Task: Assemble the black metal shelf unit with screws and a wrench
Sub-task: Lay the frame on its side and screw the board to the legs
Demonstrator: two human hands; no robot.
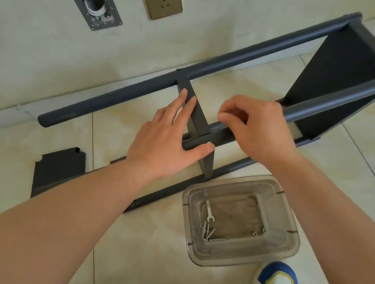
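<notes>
Your left hand (172, 139) lies flat and open on the shelf panel (195, 111), thumb hooked under the near tube (209, 136), likely steadying the joint; your right hand (255, 125) pinches something too small to identify there. Beside the frame, a clear plastic tub (288, 243) holds the wrench (209, 213) and screws (207, 232).

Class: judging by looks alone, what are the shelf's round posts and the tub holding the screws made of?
Round posts: probably metal tube with a matte dark grey coating; even, dull sheen, and a bolt head at one end. Tub: clear plastic, likely; the wrench and screws show through its walls.
</notes>
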